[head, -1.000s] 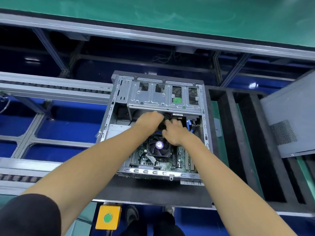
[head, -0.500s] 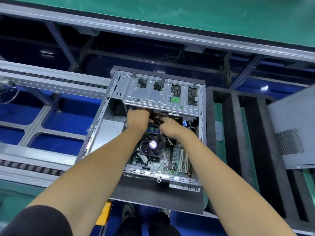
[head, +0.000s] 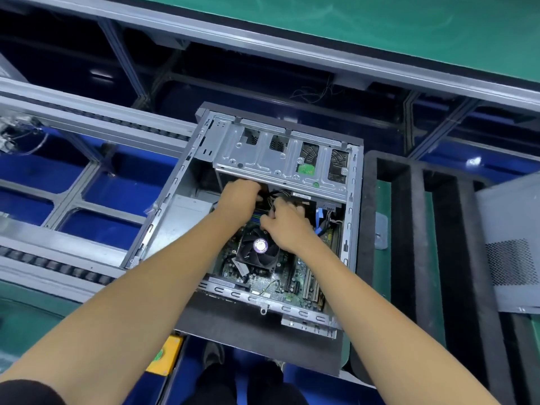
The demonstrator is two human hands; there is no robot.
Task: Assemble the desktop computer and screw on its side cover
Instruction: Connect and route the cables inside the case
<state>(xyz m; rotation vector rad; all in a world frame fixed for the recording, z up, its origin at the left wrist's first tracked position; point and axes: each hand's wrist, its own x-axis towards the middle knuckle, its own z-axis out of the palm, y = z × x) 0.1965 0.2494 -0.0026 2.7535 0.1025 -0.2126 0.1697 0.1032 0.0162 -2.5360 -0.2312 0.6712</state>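
Head view, read from nine o'clock across to three. A conveyor rail (head: pixel 87 124) runs along the nine o'clock side, and a yellow button box (head: pixel 165 356) sits low at about seven o'clock. At the centre lies the open computer case (head: pixel 172 206) on a dark foam pad (head: pixel 248 343), its open side facing up, the metal drive cage (head: pixel 271 159) across its twelve o'clock end. The left hand (head: pixel 238 197) reaches in just under that cage, fingers curled round a bundle of cables (head: pixel 270 200). Just beside it toward three o'clock, the right hand (head: pixel 287 226) has its fingers bent and pinching the same wires, the two hands nearly touching. Below them, toward six o'clock, the CPU fan (head: pixel 258 249) sits on the motherboard (head: pixel 263 283). At three o'clock stands a black slotted foam rack (head: pixel 415 229), with the grey side cover (head: pixel 508 244) resting well apart from the case.
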